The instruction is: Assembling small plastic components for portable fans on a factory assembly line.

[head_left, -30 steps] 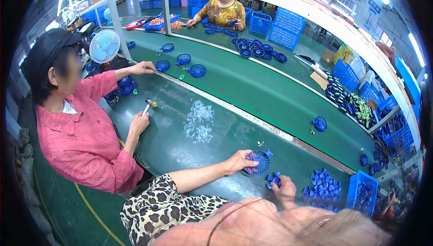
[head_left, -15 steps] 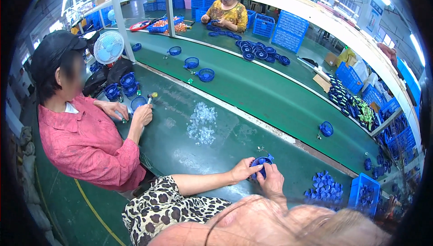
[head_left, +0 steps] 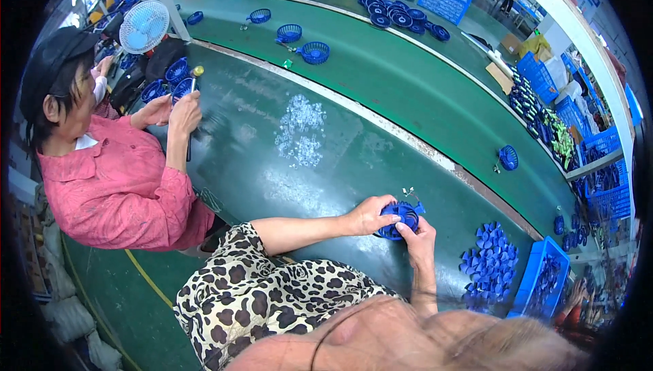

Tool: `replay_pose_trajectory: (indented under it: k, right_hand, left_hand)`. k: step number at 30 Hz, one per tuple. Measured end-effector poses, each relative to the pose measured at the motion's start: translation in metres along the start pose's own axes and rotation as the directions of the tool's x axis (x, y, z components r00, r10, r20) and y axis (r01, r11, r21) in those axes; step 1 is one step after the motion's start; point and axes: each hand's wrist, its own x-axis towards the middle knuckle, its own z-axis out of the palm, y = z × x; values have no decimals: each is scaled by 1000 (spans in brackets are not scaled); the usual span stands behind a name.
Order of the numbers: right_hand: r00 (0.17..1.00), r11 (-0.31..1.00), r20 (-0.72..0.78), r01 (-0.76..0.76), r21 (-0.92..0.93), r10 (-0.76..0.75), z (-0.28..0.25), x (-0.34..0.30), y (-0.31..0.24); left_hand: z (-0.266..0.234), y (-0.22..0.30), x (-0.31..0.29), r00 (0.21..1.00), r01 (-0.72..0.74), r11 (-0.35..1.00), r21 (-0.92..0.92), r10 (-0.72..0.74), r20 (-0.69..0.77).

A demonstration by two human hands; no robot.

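A round blue slatted plastic housing point(head_left: 407, 214) is between my two hands just above the green worktable. My left hand point(head_left: 371, 215) grips its left side, with the thumb laid over the top. From the right, my right hand point(head_left: 420, 238) holds its near rim, thumb on the edge; the other fingers are partly hidden underneath. Thin wires with a small pale connector point(head_left: 408, 191) stick out past the far side, beside a blue tab. Right of my hands lies a pile of blue bladed plastic pieces point(head_left: 488, 255).
Small clear pieces point(head_left: 299, 129) lie scattered mid-table. A blue bin point(head_left: 541, 277) stands at the right. Beyond a pale rail runs a green conveyor belt point(head_left: 381, 92) carrying more blue housings point(head_left: 315, 53). At left, a co-worker in pink point(head_left: 122, 187) holds a hammer point(head_left: 195, 78) near blue housings.
My right hand has shifted from over the housing to its right and near edge, with the thumb on the rim. The co-worker has raised the hammer and turned. The whole view has tilted down.
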Motion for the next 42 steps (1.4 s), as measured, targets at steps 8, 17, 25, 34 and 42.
replay_pose_trajectory:
  k: [8,17,25,34,42]
  right_hand:
    - [971,965,240,75,-252,-12,-24,40,-18]
    - [963,988,-271,58,142,-18,-58,110,-21]
    - [737,593,-48,502,-630,-674,-86,55,56]
    - [669,579,-107,537,-614,-735,-129,61,63]
    - [670,564,-92,533,-631,-737,-125,62,72]
  left_hand:
    - [8,-5,15,977,201,979,26,-199,-80]
    - [-89,15,130,968,4,918,397,96,-233]
    - [-271,-60,283,878,372,223,901,229,-420]
    - [-378,-97,345,925,369,-9,930,107,-366]
    - [-292,-46,337,938,296,74,952,164,-304]
